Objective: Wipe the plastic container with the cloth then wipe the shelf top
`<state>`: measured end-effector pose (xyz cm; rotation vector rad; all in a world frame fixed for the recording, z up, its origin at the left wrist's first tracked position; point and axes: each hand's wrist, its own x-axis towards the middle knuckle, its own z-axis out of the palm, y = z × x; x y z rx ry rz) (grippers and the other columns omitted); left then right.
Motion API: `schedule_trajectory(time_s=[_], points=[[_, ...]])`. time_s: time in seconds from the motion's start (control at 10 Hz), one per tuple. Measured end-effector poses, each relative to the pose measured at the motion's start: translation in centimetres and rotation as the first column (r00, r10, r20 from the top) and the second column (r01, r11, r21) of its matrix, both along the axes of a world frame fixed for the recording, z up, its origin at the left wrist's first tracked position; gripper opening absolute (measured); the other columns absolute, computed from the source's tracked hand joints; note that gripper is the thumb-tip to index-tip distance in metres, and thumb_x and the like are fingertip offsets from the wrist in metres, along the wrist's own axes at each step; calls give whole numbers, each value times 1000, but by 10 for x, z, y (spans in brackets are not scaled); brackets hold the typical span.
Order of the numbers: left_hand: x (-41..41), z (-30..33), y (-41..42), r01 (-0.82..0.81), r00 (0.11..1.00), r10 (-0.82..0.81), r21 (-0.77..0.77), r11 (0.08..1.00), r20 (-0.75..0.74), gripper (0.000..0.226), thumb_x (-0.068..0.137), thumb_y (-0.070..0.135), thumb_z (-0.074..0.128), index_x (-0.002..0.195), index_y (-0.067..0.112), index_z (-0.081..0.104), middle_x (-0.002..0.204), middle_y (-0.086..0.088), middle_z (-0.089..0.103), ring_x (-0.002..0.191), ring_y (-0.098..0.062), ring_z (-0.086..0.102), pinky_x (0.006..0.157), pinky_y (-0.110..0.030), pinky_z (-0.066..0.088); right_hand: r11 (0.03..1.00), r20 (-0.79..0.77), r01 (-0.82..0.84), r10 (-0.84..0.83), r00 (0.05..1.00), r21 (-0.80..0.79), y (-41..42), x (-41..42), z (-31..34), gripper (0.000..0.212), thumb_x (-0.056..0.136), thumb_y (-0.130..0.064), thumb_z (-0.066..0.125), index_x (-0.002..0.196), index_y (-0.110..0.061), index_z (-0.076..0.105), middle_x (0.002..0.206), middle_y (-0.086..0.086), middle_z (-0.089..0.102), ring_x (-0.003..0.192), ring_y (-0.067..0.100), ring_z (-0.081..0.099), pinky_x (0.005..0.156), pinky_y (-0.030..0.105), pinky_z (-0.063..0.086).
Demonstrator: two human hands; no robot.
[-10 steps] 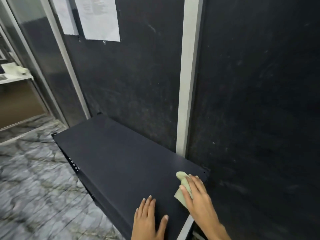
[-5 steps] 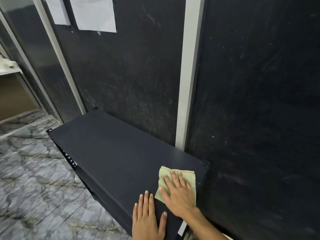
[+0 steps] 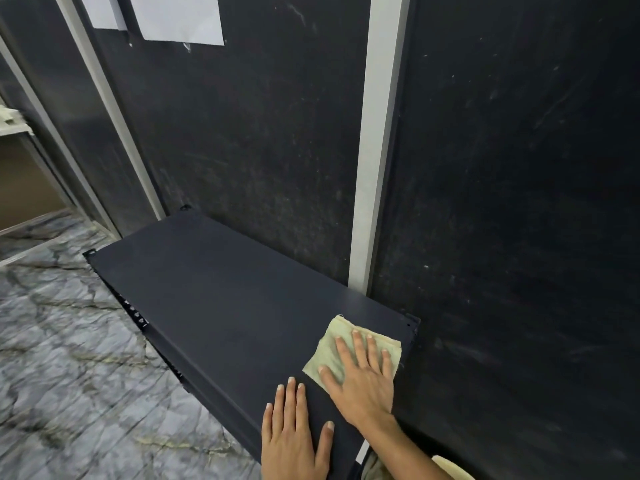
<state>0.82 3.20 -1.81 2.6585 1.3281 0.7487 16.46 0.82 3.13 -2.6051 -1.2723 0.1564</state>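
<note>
A pale yellow-green cloth (image 3: 332, 351) lies spread flat on the near right end of the dark shelf top (image 3: 221, 292). My right hand (image 3: 363, 379) presses flat on the cloth with its fingers spread. Beside it, my left hand (image 3: 294, 431) rests palm down on the bare shelf top near the front edge, holding nothing. No plastic container is in view.
A dark wall panel (image 3: 519, 202) with a white vertical strip (image 3: 377, 150) stands directly behind the shelf. Two paper sheets (image 3: 180, 19) hang on the wall at upper left. Grey marbled floor (image 3: 69, 375) lies to the left of the shelf's front edge.
The cloth went from bunched under my right fingers to spread flat beneath my palm. My left hand stayed in place on the shelf top.
</note>
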Motion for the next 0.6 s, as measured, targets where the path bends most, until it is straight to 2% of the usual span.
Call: schedule_trajectory(time_s=[0.1,0.2,0.4,0.5,0.6], points=[[1,-1,-1,-2,1000,2,8,1000,6,75,95,65,18,144,12,39,149,-13,58,156,-4,-15,122,-31,3,999,8,33,-33,999,24,6,0,-2,69,83,-70,48,137,-30,61,148,8,53,137,34,47,110,55,21],[4,1,-1,11,1000,-11,-30,999,-11,72,90,61,36,144,13,39,148,-14,58,156,-4,-15,124,-29,-2,1000,25,23,-23,999,7,4,2,-4,70,82,-73,47,138,-32,60,149,8,52,137,35,47,110,55,20],[7,4,0,24,1000,-25,-78,997,-11,76,88,62,39,145,11,46,157,-7,49,156,-4,-14,124,-30,-1,1000,55,-12,11,998,18,0,6,-12,73,83,-75,46,139,-32,58,149,9,52,137,36,46,110,56,21],[8,3,-1,78,997,-74,-119,990,38,75,90,67,26,144,16,40,172,15,-1,156,-3,-15,124,-27,-5,1000,51,-5,3,999,31,2,8,-6,71,83,-73,46,136,-29,62,147,10,54,136,36,48,110,54,20],[9,-20,-1,100,989,-98,-9,995,112,64,86,59,39,135,18,47,172,15,5,157,-2,-6,123,-23,2,985,21,-48,45,999,166,-13,6,-11,65,80,-65,54,128,-23,67,136,8,64,126,31,59,107,46,25]])
